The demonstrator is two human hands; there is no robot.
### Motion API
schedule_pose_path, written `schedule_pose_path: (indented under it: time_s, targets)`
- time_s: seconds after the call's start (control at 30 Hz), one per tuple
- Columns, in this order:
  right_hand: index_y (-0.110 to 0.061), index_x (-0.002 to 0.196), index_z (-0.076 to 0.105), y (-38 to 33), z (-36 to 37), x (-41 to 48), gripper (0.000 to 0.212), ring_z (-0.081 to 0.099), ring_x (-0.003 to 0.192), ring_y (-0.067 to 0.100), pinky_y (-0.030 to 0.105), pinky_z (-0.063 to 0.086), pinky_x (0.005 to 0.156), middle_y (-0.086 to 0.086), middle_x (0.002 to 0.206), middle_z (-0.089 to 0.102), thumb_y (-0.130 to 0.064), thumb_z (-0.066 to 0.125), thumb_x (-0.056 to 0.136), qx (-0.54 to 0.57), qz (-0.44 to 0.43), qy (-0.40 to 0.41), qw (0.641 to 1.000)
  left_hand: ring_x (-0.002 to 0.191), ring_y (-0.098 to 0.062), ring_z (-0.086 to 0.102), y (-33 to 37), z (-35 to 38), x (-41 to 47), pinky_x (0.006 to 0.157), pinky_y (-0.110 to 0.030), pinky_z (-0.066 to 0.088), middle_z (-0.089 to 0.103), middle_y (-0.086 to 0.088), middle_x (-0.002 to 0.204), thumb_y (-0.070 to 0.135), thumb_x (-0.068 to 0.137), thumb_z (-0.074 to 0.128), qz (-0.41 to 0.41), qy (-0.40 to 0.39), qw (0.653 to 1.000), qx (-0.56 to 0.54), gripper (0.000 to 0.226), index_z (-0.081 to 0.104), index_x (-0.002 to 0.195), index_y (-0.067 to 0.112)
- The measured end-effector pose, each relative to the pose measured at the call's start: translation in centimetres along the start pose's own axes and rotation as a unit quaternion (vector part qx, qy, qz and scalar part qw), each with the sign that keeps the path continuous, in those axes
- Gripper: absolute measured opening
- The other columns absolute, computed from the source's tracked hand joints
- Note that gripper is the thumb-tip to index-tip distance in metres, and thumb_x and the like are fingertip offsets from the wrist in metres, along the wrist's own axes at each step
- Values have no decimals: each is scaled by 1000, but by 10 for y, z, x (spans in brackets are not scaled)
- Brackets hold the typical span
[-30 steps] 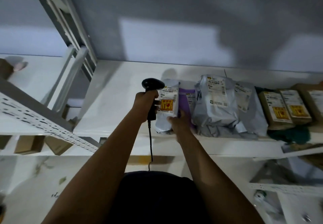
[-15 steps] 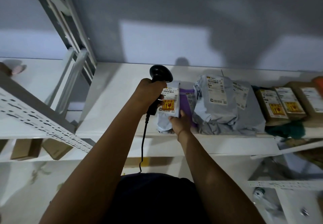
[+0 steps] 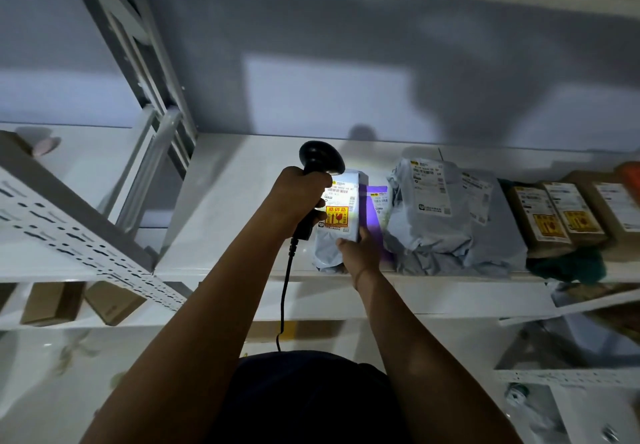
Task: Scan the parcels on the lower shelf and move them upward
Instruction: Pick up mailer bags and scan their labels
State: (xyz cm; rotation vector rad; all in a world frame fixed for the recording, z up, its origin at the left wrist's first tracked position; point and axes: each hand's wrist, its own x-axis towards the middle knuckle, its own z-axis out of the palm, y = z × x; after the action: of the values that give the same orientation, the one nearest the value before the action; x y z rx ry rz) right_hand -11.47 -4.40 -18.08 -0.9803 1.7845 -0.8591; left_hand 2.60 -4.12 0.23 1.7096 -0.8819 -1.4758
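Head view showed the white shelf point(image 3: 221, 221) with a row of parcels along its front, your arms reaching up to its left end. Your right hand point(image 3: 358, 253) was closed on the lower edge of the grey parcel point(image 3: 337, 221), which stood on the shelf just beside a purple parcel point(image 3: 379, 215). Your left hand point(image 3: 298, 197) was wrapped round the black scanner point(image 3: 320, 159), head touching the parcel's top, its light washing out the label's upper half. The brown boxes point(image 3: 554, 215) at right ran off the frame.
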Motion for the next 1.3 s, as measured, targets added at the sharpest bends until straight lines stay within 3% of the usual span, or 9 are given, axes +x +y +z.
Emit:
schedule_pose_path:
  time_s: [0.27, 0.4, 0.57, 0.7, 0.83, 0.9, 1.17, 1.23, 1.3]
  targets:
    - [-22, 121, 67, -1, 0, -2, 33, 66, 108, 28, 42, 63, 78, 5, 119, 70, -13, 69, 89, 18, 30, -1, 999, 54, -18, 57, -3, -3, 4, 41, -18, 45, 59, -11, 78, 20, 93, 62, -1, -3, 1000, 0, 13, 63, 95, 7]
    - [-19, 127, 66, -6, -1, -6, 37, 64, 100, 22, 19, 52, 49, 4, 119, 68, -10, 67, 91, 23, 31, 1, 999, 53, -17, 56, -8, -5, 11, 42, -19, 46, 59, -9, 78, 22, 92, 62, 7, 4, 1000, 11, 11, 63, 91, 10]
    - [-20, 127, 65, -4, 2, -10, 38, 66, 112, 27, 43, 64, 77, 4, 124, 68, -13, 70, 89, 31, 45, 9, 998, 64, -21, 55, -25, -7, 32, 61, -29, 46, 56, -8, 76, 18, 91, 59, 41, 48, 996, 70, 11, 59, 91, 8]
    - [-20, 127, 64, 0, 6, -22, 43, 66, 112, 24, 43, 59, 92, 5, 123, 70, -15, 73, 86, 16, -4, 48, 999, 58, -18, 58, -59, -15, 64, 50, -24, 43, 58, -7, 78, 9, 91, 57, 25, 91, 978, 186, 21, 55, 110, 3]
    - [-22, 129, 65, -5, -5, -36, 46, 69, 105, 16, 23, 56, 78, -2, 117, 73, -11, 75, 85, 64, -24, 17, 998, 91, -27, 66, -98, -22, 85, 71, -27, 49, 66, -13, 107, 14, 87, 72, 24, 147, 961, 232, 39, 55, 120, 4]
    - [-24, 131, 65, -8, -13, -43, 48, 67, 106, 13, 27, 55, 83, -5, 118, 72, -13, 75, 85, 75, -28, 10, 997, 108, -35, 64, -116, -21, 90, 83, -32, 46, 68, -15, 114, 15, 84, 76, 41, 182, 956, 227, 43, 57, 122, 5]
    - [-23, 128, 68, -12, -51, -66, 54, 71, 105, 15, 36, 60, 83, -6, 112, 76, -19, 74, 75, 162, -47, 34, 985, 121, -43, 53, -130, -2, 78, 100, -50, 47, 56, -23, 129, 27, 86, 76, 71, 246, 929, 267, 60, 54, 137, 4]
    - [-25, 124, 70, -17, -64, -72, 48, 71, 105, 15, 41, 60, 88, -6, 112, 76, -14, 75, 77, 188, -62, 39, 979, 111, -28, 62, -118, 11, 62, 93, -37, 50, 65, -9, 121, 33, 91, 72, 152, 195, 941, 229, 50, 62, 132, 6]
    - [-28, 122, 70, -25, -79, -77, 48, 72, 106, 19, 44, 61, 87, -5, 113, 77, -14, 76, 77, 213, -78, 39, 973, 103, -18, 67, -98, 30, 40, 90, -34, 54, 70, -1, 113, 48, 93, 70, 138, 30, 982, 125, 52, 66, 127, 10]
